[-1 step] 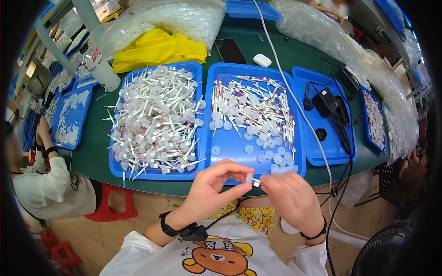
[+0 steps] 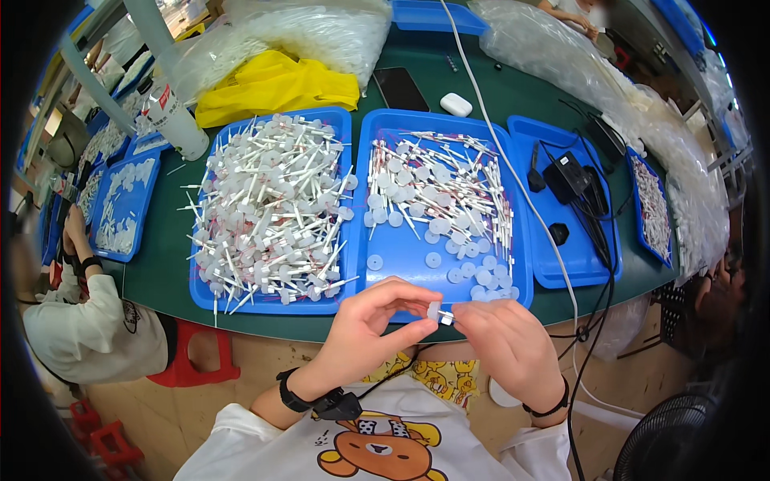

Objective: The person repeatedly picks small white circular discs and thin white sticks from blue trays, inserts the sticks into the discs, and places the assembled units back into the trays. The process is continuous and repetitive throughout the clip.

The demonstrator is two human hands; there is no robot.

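My left hand (image 2: 373, 323) is closed, pinching a small translucent white disc (image 2: 434, 310) at its fingertips. My right hand (image 2: 505, 341) grips a thin white stick-like part (image 2: 446, 317) whose end meets the disc; most of it is hidden by my fingers. Both hands are over the near edge of the middle blue tray (image 2: 393, 276). In that tray lie loose discs (image 2: 483, 278) and a pile of thin white sticks with reddish ends (image 2: 473, 172). The left blue tray (image 2: 350, 132) is heaped with sticks that have discs on them (image 2: 273, 208).
A third blue tray (image 2: 553, 276) holds a black adapter (image 2: 565, 178) and cables. A white cable (image 2: 513, 168) crosses the middle tray's right side. Beyond are a phone (image 2: 401, 89), a white case (image 2: 456, 105), a yellow bag (image 2: 277, 88) and a bottle (image 2: 175, 124). A person (image 2: 96, 321) sits at left.
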